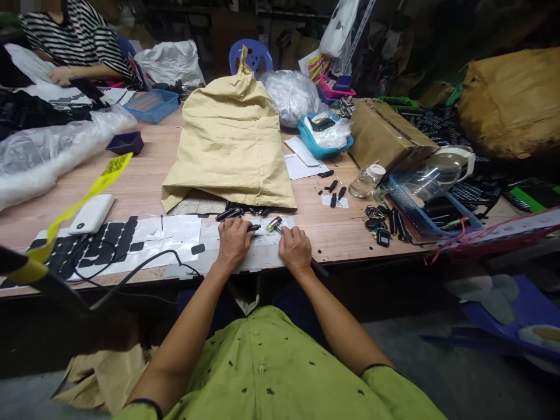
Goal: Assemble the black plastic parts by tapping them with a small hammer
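Near the table's front edge, my left hand [235, 240] is closed on a small black piece [254, 228], whose tip sticks out to the right; its exact kind is unclear. My right hand [295, 251] grips a small hammer [274, 224]. The hammer's shiny head with a yellow-green end lies just right of the black piece, apart from it, and its dark handle emerges below my wrist. Under both hands is a greyish-white board [210, 248]. Several black parts [231, 213] lie just beyond my left hand, along the lower edge of a beige cloth sack [236, 140].
A white sheet with black stickers [107, 242], a white power bank [93, 214] and cables are at left. On the right are keys [377, 224], a glass jar [367, 181], a blue basket [431, 213] and a cardboard box [387, 137]. A person in stripes [83, 41] sits far left.
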A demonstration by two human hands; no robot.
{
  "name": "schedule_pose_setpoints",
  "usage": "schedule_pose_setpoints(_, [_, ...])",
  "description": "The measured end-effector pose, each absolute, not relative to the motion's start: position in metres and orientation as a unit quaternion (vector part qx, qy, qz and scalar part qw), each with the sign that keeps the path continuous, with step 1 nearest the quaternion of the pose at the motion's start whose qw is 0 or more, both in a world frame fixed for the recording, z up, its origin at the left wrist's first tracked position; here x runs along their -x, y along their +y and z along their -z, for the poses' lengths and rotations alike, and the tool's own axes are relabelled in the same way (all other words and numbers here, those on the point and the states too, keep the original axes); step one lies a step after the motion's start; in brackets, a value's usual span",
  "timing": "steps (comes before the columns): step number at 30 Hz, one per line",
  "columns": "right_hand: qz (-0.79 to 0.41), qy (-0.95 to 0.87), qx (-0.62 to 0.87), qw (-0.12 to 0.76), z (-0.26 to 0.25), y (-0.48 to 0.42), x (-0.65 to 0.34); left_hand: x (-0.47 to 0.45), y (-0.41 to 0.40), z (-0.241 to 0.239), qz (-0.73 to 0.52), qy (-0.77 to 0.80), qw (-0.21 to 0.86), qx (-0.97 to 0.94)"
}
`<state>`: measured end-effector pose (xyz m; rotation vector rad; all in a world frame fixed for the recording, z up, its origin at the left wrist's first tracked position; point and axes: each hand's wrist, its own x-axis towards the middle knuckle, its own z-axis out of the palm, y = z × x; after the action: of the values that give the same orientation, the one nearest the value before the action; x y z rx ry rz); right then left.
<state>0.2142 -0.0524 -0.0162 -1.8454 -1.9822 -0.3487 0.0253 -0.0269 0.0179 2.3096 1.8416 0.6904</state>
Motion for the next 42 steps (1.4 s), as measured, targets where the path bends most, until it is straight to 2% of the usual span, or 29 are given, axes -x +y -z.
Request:
schedule_pose_setpoints(7, [0.063,-0.713,0.658,0.232,0.015,-0.049,-0.223,-0.016,-0.050,0.008,-0.248,0.589,0.112,-0.760])
schedule_pose_setpoints(14, [-0.104,-0.694,0.603,0.380,0.002,-0.072,-0.221,-0.014,-0.043,0.012,-0.272,0.588,0.148,-0.747])
schedule_pose_setpoints(19, [-0.185,-0.697,0.558,0.411,-0.013,-0.088,-0.211,-0.014,-0.043,0.013,-0.281,0.585,0.162,-0.743])
schedule_pose_setpoints(37, [-0.197,-0.728,0.520,0.401,-0.007,-0.093,-0.191,-0.022,-0.043,0.008,-0.274,0.608,0.203,-0.717])
schedule_pose_setpoints(42, [-0.127,-0.715,0.565,0.391,-0.002,-0.078,-0.208,-0.023,-0.043,0.008,-0.284,0.599,0.208,-0.719])
